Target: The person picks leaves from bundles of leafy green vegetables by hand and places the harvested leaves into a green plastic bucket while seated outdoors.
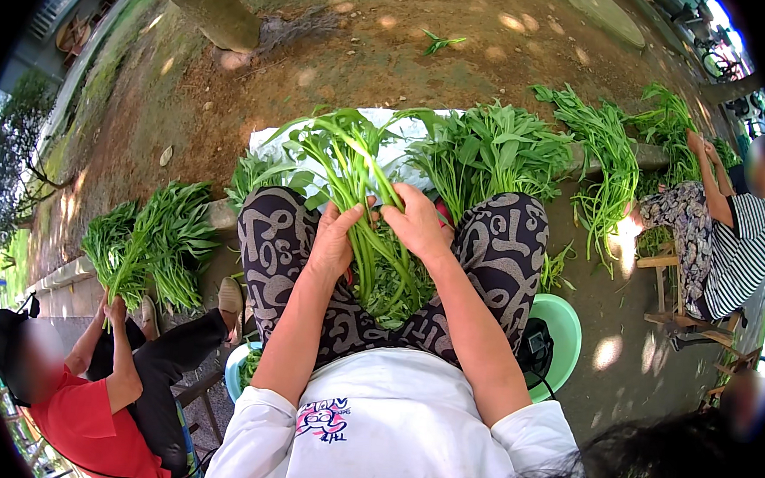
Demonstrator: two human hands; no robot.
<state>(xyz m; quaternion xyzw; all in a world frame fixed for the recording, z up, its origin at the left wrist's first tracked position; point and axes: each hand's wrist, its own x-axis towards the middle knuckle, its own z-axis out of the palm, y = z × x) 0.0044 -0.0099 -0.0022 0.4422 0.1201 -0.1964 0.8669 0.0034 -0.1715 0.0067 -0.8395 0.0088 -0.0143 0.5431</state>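
At the lower left of the frame, a co-worker in a red shirt (pixel 94 436) has both hands at the stem ends of long-leaved greens (pixel 177 235). Farther right, a pale blue basin (pixel 235 375) shows beside the person's leg. In the centre, the left hand (pixel 334 236) is clamped on a bunch of long-stemmed leafy greens (pixel 363 198), held upright between the 2 knees; the right hand (pixel 420 226) grips the same stems from the other side. Behind lies a white sheet (pixel 270 136), then a heap of cut greens (pixel 506 155) right of centre. A mint-green basin (pixel 569 338) holds a black device (pixel 535 346). At the far right, a co-worker in a striped top (pixel 741 252) sits by more greens (pixel 611 157).
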